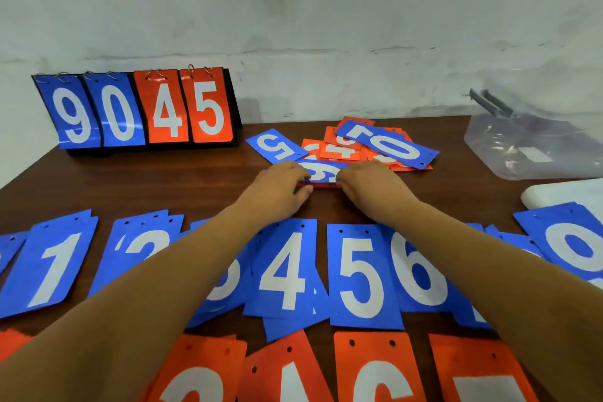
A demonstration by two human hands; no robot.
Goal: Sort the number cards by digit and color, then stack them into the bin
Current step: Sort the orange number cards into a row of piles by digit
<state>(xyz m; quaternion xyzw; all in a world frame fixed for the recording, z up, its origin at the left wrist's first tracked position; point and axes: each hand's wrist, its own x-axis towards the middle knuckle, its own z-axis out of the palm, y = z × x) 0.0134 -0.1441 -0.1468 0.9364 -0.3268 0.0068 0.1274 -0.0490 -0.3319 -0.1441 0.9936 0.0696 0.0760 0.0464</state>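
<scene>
On the dark wood-grain worktop (195, 179), left hand (277, 191) and right hand (370, 186) pinch with curled fingers opposite ends of a thin stack of glossy rectangular cards (321, 174), blue uppermost.

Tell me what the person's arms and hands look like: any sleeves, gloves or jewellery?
The left forearm and right forearm are bare as far as the frame shows, with no sleeves in view. The left hand and right hand wear no gloves. No watch, bracelet, ring or marking is visible on either.
</scene>
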